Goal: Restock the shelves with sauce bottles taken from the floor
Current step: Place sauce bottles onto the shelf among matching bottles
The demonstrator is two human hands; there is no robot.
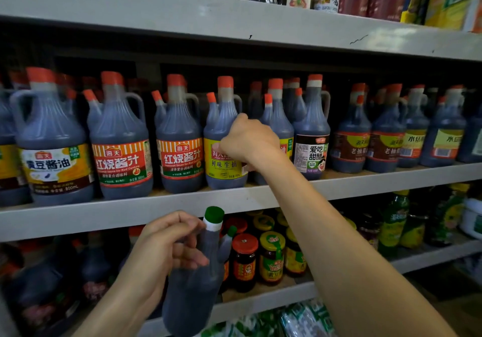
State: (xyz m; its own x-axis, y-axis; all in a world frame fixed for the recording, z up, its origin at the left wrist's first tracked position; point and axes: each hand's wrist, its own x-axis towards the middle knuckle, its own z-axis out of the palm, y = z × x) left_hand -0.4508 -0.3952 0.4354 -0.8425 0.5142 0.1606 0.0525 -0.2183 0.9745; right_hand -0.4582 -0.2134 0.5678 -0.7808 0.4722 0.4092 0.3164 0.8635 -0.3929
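Green-capped and dark with sauce, the bottle (193, 292) hangs from the left hand (169, 245), whose fingers curl round its neck and small side handle. That grip carries the weight low and upright in front of the lower shelves while it waits its turn. The right hand (247, 141) reaches up to the middle shelf (156, 211) and closes on the yellow-labelled bottle (221, 169), thumb on the label and fingers wrapped round its far side. This looks like straightening the bottle or shifting it to open a slot, though which of the two I cannot tell. That bottle stands at the shelf's front edge, touching a red-labelled bottle (180, 159) on its left. Another yellow-labelled one sits just behind the hand, and a dark-labelled vinegar bottle (311, 151) stands beyond. The row is packed shoulder to shoulder with orange caps and labels facing out, so a newcomer probably needs a gap made first. Its green cap matches none of them, so where it belongs is unclear. Below the middle shelf, small jars (245, 258) with red and yellow lids stand just beside the held bottle. The floor stock is out of view.
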